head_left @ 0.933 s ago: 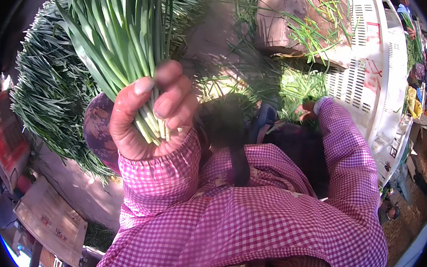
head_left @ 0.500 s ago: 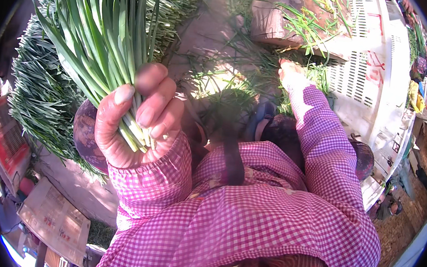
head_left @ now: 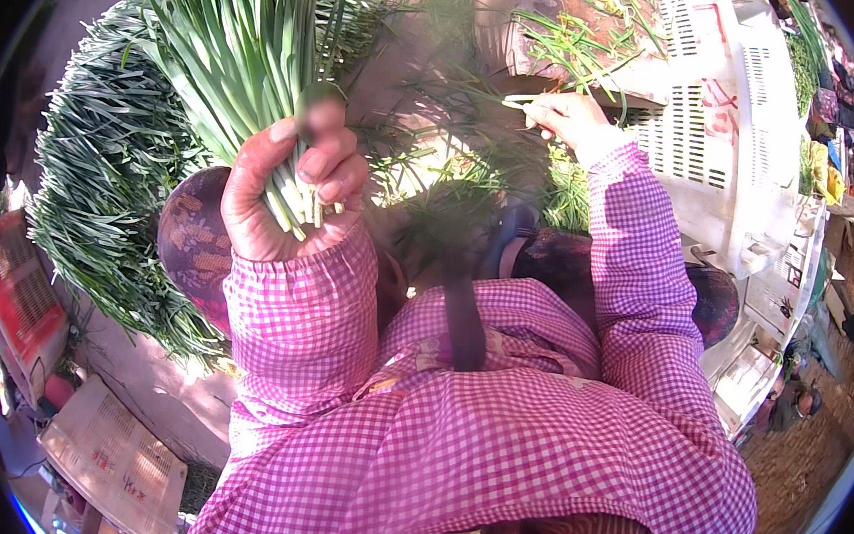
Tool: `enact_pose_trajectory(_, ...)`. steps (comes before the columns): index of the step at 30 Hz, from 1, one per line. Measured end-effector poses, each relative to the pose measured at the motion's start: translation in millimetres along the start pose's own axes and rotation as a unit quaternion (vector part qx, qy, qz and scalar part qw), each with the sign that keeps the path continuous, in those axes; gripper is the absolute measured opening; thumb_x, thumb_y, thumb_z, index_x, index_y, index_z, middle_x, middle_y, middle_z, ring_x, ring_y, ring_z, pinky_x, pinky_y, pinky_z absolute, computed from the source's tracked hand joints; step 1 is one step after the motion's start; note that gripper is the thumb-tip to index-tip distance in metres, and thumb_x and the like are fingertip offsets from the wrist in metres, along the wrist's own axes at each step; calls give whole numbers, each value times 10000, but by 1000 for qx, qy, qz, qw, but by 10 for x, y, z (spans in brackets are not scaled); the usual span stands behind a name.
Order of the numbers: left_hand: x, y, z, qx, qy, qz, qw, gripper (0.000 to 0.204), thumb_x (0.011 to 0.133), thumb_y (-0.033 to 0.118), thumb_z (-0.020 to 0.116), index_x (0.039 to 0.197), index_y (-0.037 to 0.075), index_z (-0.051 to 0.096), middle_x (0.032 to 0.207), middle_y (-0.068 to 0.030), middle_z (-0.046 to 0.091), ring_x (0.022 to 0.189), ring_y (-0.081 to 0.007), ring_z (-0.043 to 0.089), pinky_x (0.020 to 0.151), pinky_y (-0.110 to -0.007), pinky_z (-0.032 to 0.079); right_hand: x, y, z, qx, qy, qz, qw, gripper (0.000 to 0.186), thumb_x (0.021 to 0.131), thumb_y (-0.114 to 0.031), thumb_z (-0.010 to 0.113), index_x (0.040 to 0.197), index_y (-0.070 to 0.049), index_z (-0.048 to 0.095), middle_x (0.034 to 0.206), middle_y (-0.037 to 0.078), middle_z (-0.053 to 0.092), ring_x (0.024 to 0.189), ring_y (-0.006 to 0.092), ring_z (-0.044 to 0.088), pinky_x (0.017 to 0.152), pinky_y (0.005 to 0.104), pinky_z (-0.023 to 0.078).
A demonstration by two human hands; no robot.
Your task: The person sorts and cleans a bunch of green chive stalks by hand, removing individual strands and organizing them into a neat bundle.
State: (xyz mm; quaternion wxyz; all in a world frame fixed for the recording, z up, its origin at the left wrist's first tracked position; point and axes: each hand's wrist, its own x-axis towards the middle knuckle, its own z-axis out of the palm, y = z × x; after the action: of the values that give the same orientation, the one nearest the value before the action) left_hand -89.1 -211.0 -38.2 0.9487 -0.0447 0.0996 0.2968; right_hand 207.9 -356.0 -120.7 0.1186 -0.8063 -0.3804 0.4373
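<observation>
Our left hand [head_left: 299,172] grips the bunch [head_left: 248,52] just above its pale ends, likely to keep it even. Farther off, our right hand [head_left: 577,120] pinches pale stalks [head_left: 516,100] before the block [head_left: 644,79]; crate [head_left: 683,137] and pile [head_left: 103,176] flank us, probably for easy reach.

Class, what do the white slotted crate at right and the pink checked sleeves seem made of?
The crate: probably smooth plastic, given its regular, moulded-looking slots. The sleeves: matt woven cloth, judging by soft creases and a gathered cuff; fibre unclear.
</observation>
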Motion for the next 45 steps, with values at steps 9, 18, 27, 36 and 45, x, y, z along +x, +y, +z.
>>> enact_pose_trajectory(9, -6, 27, -220, 12, 18, 21, 1000, 119, 823, 59, 552, 905, -28, 552, 945, -167, 510, 669, -173, 496, 548, -309, 452, -576, -73, 0, 506, 73, -92, 854, 305, 929, -267, 494, 739, -31, 527, 592, 35, 474, 501, 142, 509, 551, 303, 464)
enact_pose_trajectory(18, 26, -125, -408, 63, 52, 64, 995, 213, 788, 110, 617, 925, -33, 539, 989, -174, 527, 691, -199, 531, 538, -327, 489, -797, -449, 289, 494, 81, -154, 852, 263, 938, -222, 499, 948, 22, 595, 720, 32, 560, 592, 120, 549, 631, 288, 513)
enact_pose_trajectory(27, 124, -487, -520, 433, 140, 14, 890, 347, 830, 157, 573, 1121, -26, 534, 902, -94, 642, 682, -201, 614, 612, -290, 527, -1077, -1080, 687, 269, 53, -230, 934, 216, 919, -171, 491, 812, -3, 574, 721, 11, 557, 575, 82, 536, 560, 226, 433)
enact_pose_trajectory(36, 118, -527, -453, 347, 54, -59, 934, 340, 783, 28, 572, 1094, -88, 500, 962, -245, 629, 801, -325, 653, 584, -387, 567, -1152, -1104, 748, 248, 64, -237, 937, 252, 870, -237, 529, 750, -18, 561, 616, 75, 564, 483, 134, 560, 505, 291, 441)
enact_pose_trajectory(45, -72, -437, -300, 243, 90, 41, 965, 175, 809, 24, 563, 964, -46, 520, 818, -106, 572, 674, -205, 575, 571, -295, 540, -1806, -695, -353, 47, 42, -268, 962, 239, 893, -221, 551, 995, -19, 625, 771, 63, 636, 681, 118, 611, 661, 255, 473)
